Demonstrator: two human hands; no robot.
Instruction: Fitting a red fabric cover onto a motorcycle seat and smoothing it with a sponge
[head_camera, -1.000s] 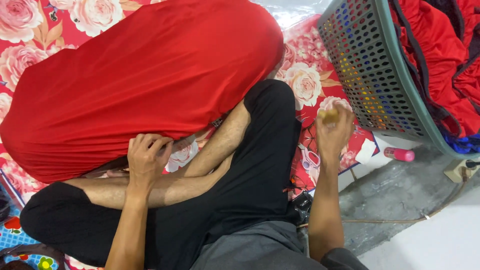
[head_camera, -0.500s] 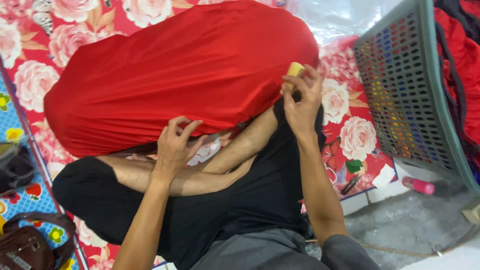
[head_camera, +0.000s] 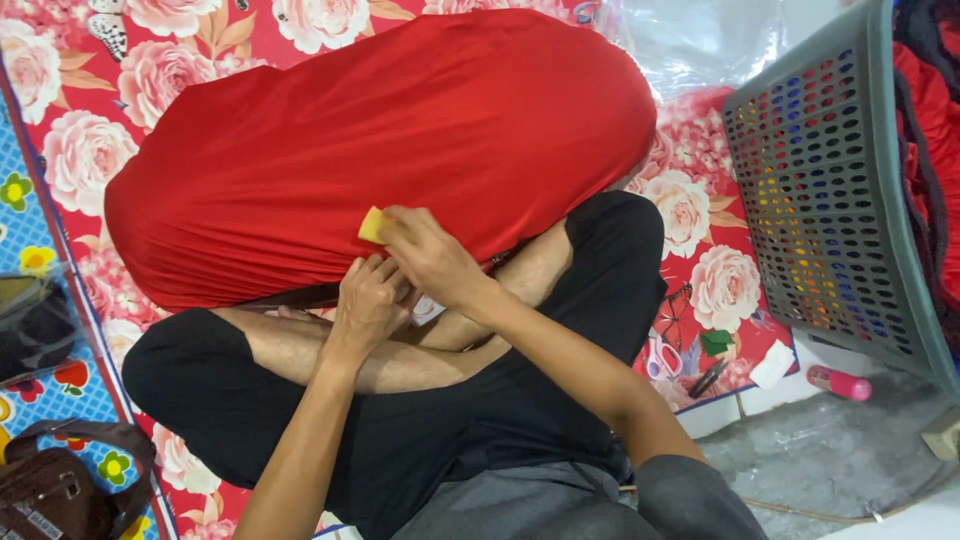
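Observation:
A large piece of red cloth (head_camera: 380, 140) lies spread over the flowered mat (head_camera: 170, 70) in front of my crossed legs. My right hand (head_camera: 425, 255) pinches a small yellow chalk-like piece (head_camera: 372, 225) and presses it against the near edge of the cloth. My left hand (head_camera: 368, 305) rests just below it, fingers curled on the cloth's lower edge by my knee.
A grey perforated laundry basket (head_camera: 830, 200) holding red fabric stands at the right. Scissors (head_camera: 662, 352), a small green piece (head_camera: 716, 343), a dark pen (head_camera: 708, 380) and a pink tube (head_camera: 838, 382) lie near the mat's right edge. A brown bag (head_camera: 60, 490) sits lower left.
My right hand carried the yellow piece from the mat near the basket leftward across the cloth to its near edge, beside my left hand. The view shifted too.

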